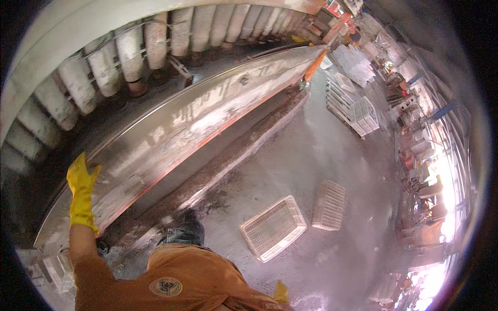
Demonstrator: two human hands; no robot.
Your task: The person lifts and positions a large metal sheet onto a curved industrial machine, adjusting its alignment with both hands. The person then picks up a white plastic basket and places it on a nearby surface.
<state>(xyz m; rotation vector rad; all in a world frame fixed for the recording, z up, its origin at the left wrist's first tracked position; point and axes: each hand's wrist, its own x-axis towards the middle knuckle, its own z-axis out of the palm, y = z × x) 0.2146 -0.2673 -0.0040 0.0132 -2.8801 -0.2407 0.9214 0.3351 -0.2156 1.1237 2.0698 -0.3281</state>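
A yellow rubber glove covers my left hand [81,175], which is raised at the near end of a long metal panel [202,111]. Its fingers point up toward the panel's upper edge and the thumb stands apart; it seems to rest there, holding nothing that I can see. The panel is pale, scuffed and wet-looking, with an orange lower edge. Low in the picture, past my orange shirt, only a bit of my right hand [280,292] shows, also in a yellow glove. Its fingers cannot be made out, nor anything in them.
Behind the panel runs a row of thick pale cylinders [129,54]. A low ledge [207,181] lies along its foot. Two plastic crates, a shallow one [274,228] and another [329,205], sit on the grey floor. More crates [364,116] are stacked farther off, near a distant person [355,36].
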